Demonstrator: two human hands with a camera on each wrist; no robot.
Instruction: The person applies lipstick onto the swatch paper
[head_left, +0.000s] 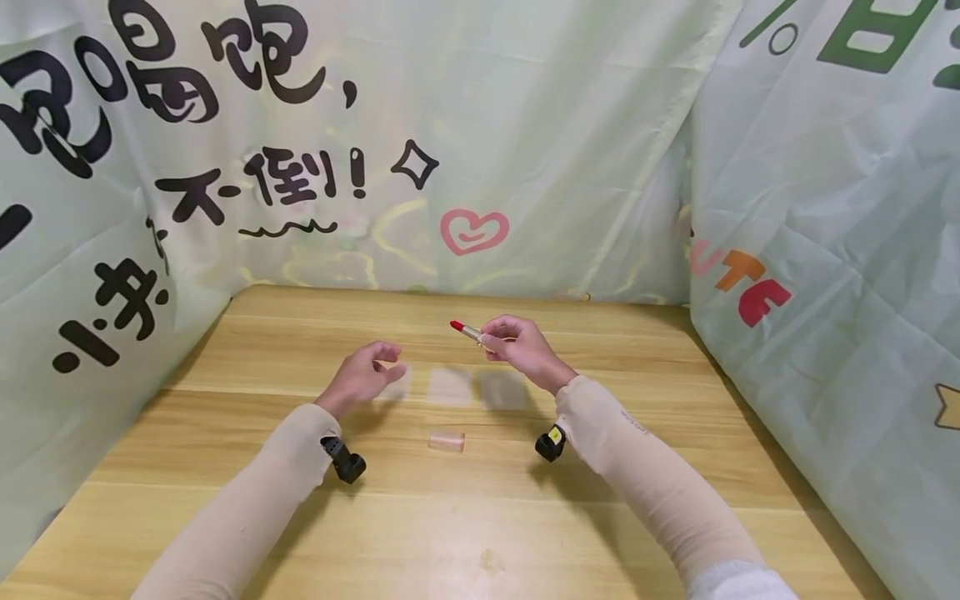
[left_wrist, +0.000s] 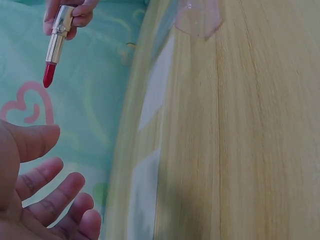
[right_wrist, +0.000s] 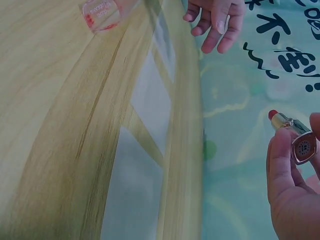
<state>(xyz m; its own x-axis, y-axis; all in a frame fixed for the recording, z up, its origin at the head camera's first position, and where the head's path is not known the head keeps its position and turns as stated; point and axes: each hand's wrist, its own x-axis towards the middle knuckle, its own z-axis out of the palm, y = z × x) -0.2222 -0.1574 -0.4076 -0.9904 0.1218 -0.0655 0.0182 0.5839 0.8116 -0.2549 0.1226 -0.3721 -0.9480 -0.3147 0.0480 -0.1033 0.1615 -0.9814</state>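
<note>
An uncapped lipstick [head_left: 467,331] with a red tip and a silvery-gold tube is held by my right hand [head_left: 522,347] above the table, tip toward the left. In the right wrist view, its base end [right_wrist: 303,148] shows between thumb and fingers. My left hand [head_left: 362,377] hovers to the left, its fingers loosely bent and apart with nothing between them. The left wrist view shows that hand [left_wrist: 45,185] below the lipstick [left_wrist: 54,47], not touching it. A clear pinkish cap [head_left: 447,441] lies on its side on the table, nearer to me than both hands.
Three pale square patches lie in a row on the wooden table [head_left: 420,525]; the middle patch [head_left: 450,387] is below the lipstick. Fabric with printed writing [head_left: 570,150] hangs behind the table and along both sides. Small black cameras [head_left: 551,443] are strapped at both wrists.
</note>
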